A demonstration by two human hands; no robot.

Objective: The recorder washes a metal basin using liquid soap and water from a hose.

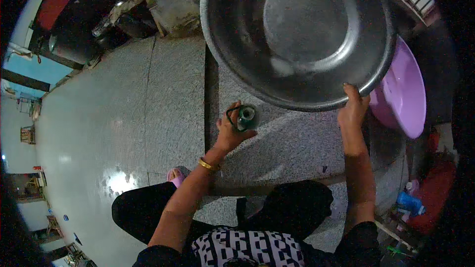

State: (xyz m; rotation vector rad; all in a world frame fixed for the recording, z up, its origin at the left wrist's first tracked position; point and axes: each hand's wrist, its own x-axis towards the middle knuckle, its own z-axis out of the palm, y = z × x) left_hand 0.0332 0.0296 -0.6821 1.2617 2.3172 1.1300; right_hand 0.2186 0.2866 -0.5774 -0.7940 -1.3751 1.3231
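My right hand [352, 109] grips the near right rim of a large round metal basin [308, 18], thumb inside it. The basin is tilted, so its bare grey interior and flat bottom face me, and the frame's top edge cuts off its far side. Below the basin's near rim, my left hand [233, 129] is curled around a small green bottle-like container [246, 115], seen from straight above with a dark loop at its side. Whether this container rests on the floor is hard to tell. A gold-coloured bangle circles my left wrist.
A pink plastic basin [404, 92] leans on its side behind the metal one at the right. Grey concrete floor [100, 118] stretches left. A cluttered dark pile [122, 18] lies at the upper left. My bent knees [297, 207] are close below my hands. A blue item [410, 204] lies lower right.
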